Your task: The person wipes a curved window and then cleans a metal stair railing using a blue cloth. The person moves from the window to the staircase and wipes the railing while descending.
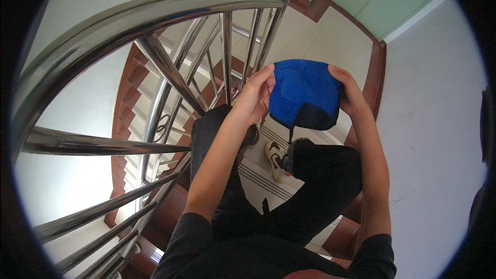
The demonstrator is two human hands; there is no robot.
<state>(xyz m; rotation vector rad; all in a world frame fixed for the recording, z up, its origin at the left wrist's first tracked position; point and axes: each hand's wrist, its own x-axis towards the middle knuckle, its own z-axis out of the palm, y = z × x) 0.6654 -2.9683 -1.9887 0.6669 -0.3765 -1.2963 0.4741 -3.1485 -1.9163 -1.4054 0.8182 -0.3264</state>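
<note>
Between my two hands is a blue cloth (302, 85) with black edging, a black patch at its lower right and a short black cord hanging from its lower edge. My left hand (261, 91) grips its left side, with the thumb near the top left corner. At the upper right edge my right hand (345, 85) holds it, the thumb in front and the other fingers partly hidden behind the cloth. The cloth is spread above my knees and my shoe (276, 161).
A stainless steel handrail (155, 7) with metal bars curves along the left, beside a lower flight of stairs (143, 112). Tiled steps (263, 182) lie under my legs. A white wall (426, 124) stands at the right, and a green double door (387, 0) at the top right beyond the landing.
</note>
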